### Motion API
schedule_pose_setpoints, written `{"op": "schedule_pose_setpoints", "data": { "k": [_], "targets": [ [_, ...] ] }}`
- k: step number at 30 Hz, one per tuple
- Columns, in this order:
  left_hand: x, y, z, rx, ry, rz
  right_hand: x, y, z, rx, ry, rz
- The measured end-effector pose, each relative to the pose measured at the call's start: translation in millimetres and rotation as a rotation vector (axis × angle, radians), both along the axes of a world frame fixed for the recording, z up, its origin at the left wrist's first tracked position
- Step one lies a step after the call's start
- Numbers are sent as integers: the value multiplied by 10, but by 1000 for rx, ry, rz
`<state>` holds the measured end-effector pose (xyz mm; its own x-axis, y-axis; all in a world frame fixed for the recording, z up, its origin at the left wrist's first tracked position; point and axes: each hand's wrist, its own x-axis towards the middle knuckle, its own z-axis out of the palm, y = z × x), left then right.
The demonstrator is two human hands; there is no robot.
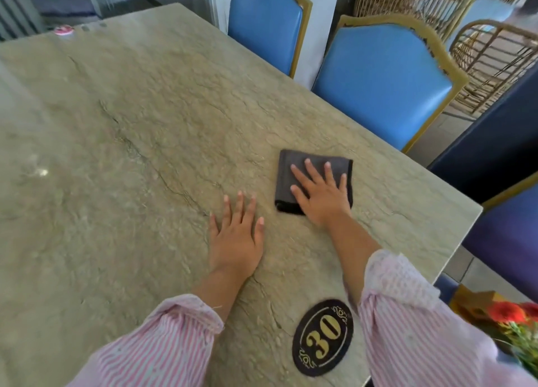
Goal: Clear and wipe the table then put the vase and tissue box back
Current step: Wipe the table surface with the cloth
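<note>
Two hands on the table (116, 124) right now, both flat and spread, neither gripping anything. The right hand (318, 193) is pressing palm-down on a dark folded cloth (286, 177), fingers splayed over it, so that's clearly the wiping hand. The left hand (235, 236) is just resting open on the bare stone beside it, looks like it's bracing.

Tabletop seems basically cleared already, only a small pink thing (63, 30) way off at the far left corner, too blurry to say what it is, and the oval "30" number plaque (322, 337) near the front edge between the sleeves.

Key thing for what comes next, I reckon: the cloth sits toward the right edge of the table, close to the blue chairs (384, 86), and the big unwiped-looking stretch runs away to the left and far side. So the sweep would have to go leftward and forward, and the left hand is sitting right in that path, just beside the cloth.

As for the stuff that goes back on: red flowers (512, 314) are poking in at the bottom right, off the table, with a yellowish box-like thing (477, 300) next to them. Probably the vase and tissue box, but they're cut off, so can't say for sure. Either way they lie on the right hand's side.
</note>
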<state>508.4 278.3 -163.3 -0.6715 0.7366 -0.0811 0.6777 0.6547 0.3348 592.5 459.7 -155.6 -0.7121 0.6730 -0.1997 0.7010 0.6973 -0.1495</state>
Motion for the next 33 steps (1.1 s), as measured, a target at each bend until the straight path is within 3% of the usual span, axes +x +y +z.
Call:
{"op": "schedule_pose_setpoints", "data": {
  "k": [4,7,11,14,20,28,33],
  "targets": [
    [-9,-4,-32,-72,1,-20,167,389,2,-14,-44,-214],
    [-22,-8,-20,-62,-2,-21,422,220,26,-44,-17,-352],
    [-23,-9,-28,-37,11,-27,523,-394,4,-22,7,-232],
    [-17,-9,-36,-31,21,-16,548,-333,2,-14,24,-120],
    [8,-7,-17,7,25,-3,765,132,13,-74,-36,-263],
    [64,-51,18,37,137,-30,1486,-851,0,-57,52,-266],
    [587,-155,163,82,3,-110,1902,-1314,-61,-119,171,-317]
  ]
}}
